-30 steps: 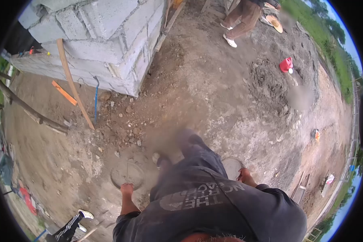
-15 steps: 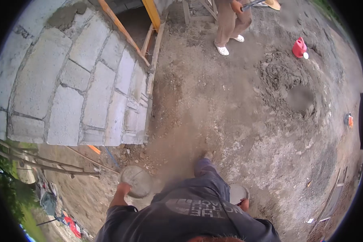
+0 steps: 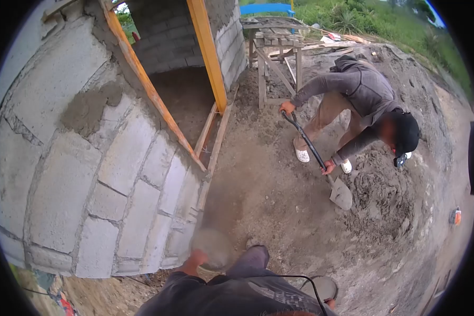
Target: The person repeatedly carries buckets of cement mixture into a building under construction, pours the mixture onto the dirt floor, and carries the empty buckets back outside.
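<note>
My left hand [image 3: 196,259], blurred, is closed at the near rim of a round grey bucket [image 3: 214,248], beside the foot of the block wall. My right hand [image 3: 330,303] shows only in part, low in the view, closed at the edge of a second round bucket [image 3: 323,286]. My body and a dark cord hide part of this second bucket. Both buckets hang at my sides, one by each leg.
A block wall [image 3: 95,200] rises on my left, with a timber-framed doorway [image 3: 208,52]. Ahead, a co-worker [image 3: 371,87] bends with a shovel [image 3: 341,194] beside a wet mortar pile [image 3: 381,203]. A wooden trestle [image 3: 279,42] stands behind.
My view has tilted up and moved forward, bringing the doorway and the whole co-worker into sight. The left bucket is now beside the wall. The co-worker has bent down with the shovel low.
</note>
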A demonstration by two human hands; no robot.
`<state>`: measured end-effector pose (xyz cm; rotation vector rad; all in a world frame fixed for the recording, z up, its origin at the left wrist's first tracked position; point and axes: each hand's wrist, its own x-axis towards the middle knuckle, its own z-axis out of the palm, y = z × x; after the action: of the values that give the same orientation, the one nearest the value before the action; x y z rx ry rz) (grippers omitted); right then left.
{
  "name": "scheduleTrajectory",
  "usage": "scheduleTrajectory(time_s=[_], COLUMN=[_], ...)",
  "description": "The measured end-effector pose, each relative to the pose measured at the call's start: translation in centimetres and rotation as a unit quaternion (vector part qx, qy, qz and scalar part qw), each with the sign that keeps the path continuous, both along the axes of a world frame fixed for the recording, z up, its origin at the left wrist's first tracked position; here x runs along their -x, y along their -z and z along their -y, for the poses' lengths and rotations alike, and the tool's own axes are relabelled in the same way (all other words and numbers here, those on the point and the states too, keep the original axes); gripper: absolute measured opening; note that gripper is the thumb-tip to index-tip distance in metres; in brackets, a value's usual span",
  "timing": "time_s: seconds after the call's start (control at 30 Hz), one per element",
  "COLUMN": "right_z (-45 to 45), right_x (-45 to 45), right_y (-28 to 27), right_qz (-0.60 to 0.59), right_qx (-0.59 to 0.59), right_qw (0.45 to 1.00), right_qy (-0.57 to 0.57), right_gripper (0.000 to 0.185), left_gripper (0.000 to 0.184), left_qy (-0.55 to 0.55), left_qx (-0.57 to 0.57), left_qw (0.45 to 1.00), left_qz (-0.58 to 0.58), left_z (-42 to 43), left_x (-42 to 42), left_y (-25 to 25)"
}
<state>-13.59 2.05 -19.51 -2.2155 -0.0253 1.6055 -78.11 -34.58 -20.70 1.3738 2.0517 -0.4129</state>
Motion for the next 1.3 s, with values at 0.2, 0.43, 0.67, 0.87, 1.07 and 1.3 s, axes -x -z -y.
scheduleTrajectory(time_s=[0.2,0.43,0.67,0.87,1.07,1.3], right_z=[-7.8,-21.4,-30.7,-37.5,-41.2,-45.4], right_x=[9.7,22.0,37.6,50.2,61.4,74.3], right_y=[-5.7,-3.1,-8.1,-10.8,-9.0,-8.7], right_qz=[-0.017,0.033,-0.014,0.023,0.061,0.019], right_qx=[0.023,0.040,0.050,0.013,0.012,0.018], right_qw=[1.000,0.994,0.973,0.975,0.968,0.971], right_qy=[0.002,-0.094,-0.225,-0.223,-0.244,-0.236], right_gripper=[0.020,0.012,0.012,0.016,0.020,0.019], left_gripper=[0.016,0.017,0.018,0.017,0.026,0.036], left_qy=[0.150,0.097,-0.018,-0.011,-0.486,-0.637], left_qx=[-0.060,0.058,-0.035,-0.066,-0.105,-0.094], left_qw=[0.985,0.994,0.998,0.995,0.862,0.758], left_qz=[-0.060,-0.001,-0.049,-0.071,0.093,0.097], left_z=[-13.5,-28.6,-35.9,-39.2,-43.5,-42.5], left_x=[10.9,24.4,35.5,46.8,57.2,65.5], left_y=[-0.9,-7.9,-11.4,-12.1,-15.1,-12.9])
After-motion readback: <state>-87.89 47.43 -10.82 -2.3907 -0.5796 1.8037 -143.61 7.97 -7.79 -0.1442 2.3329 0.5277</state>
